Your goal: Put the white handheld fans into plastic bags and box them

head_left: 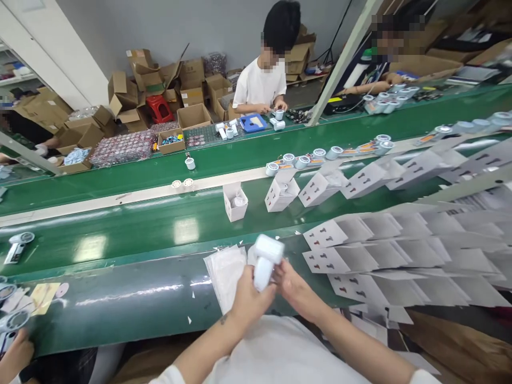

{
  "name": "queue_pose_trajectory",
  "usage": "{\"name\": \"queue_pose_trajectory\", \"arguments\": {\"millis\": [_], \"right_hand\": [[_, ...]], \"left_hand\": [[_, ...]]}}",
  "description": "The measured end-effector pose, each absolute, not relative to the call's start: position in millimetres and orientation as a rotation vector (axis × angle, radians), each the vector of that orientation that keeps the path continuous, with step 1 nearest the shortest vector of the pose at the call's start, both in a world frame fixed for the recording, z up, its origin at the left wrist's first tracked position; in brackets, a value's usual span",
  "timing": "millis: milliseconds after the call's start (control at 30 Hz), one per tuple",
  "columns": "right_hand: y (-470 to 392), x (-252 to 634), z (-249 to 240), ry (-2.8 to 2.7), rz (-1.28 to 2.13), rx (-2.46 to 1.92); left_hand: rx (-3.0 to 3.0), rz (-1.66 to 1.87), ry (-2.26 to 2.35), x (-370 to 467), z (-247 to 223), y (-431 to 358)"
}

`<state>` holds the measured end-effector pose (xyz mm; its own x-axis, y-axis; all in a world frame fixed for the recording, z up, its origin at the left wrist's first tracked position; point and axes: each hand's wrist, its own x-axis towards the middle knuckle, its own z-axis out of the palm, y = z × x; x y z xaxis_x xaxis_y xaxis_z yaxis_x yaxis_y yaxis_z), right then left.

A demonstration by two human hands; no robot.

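A pale blue handheld fan [269, 249] with a round head and a short handle is held up in front of me, slightly blurred. My left hand [248, 296] is closed around its handle. On the other side, my right hand [294, 288] grips it with bent fingers near where head and handle meet; the fingertips are partly hidden behind the fan. Just left of the fan, a stack of thin white translucent bags [227, 272] lies on the green work surface, partly covered by my left hand.
Open white boxes [236, 202], some holding wrapped contents, stand along the green belt [140, 213]. Stacked empty boxes [352, 229] fill the right. Several fans [303, 161] line the far ledge. Across sits a co-worker [262, 80]; another person's hand [18, 354] is at lower left.
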<state>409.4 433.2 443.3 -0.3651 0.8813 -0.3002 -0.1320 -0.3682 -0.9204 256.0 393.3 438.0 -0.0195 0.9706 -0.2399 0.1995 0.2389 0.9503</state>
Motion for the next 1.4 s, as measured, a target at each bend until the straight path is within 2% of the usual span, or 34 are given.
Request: {"name": "queue_pose_trajectory", "arguments": {"millis": [167,267,367,433,700,833,1033,1267,1400], "right_hand": [[441.3,452.3,443.9,-0.618,1.921,-1.243],[445.8,485.6,438.7,-0.569,1.989,-1.271],[441.1,508.2,436.3,-0.571,2.091,-1.210],[435.1,516.8,435.1,-0.600,2.171,-1.140],[416.7,528.3,415.5,-0.433,2.240,-0.933],[413.8,528.0,412.2,-0.528,2.318,-0.936],[411.0,507.1,414.6,-0.836,2.362,-1.135],[420.8,475.0,433.8,-0.848,2.379,-1.127],[425.6,467.3,446.8,-0.778,2.356,-1.231]], "left_hand": [[2.020,0.668,1.242,275.9,438.9,412.9],[2.454,0.299,1.046,294.1,415.7,434.0],[2.552,-0.225,0.924,317.0,386.0,450.7],[2.509,-0.379,0.978,323.7,370.9,455.7],[2.336,-0.268,1.226,313.9,343.3,449.6],[2.236,-0.117,1.288,309.7,340.2,455.5],[2.119,0.215,1.326,288.8,372.2,462.1],[2.158,0.606,1.124,260.6,415.5,455.7],[2.232,0.746,1.193,249.3,431.4,451.4]]}}
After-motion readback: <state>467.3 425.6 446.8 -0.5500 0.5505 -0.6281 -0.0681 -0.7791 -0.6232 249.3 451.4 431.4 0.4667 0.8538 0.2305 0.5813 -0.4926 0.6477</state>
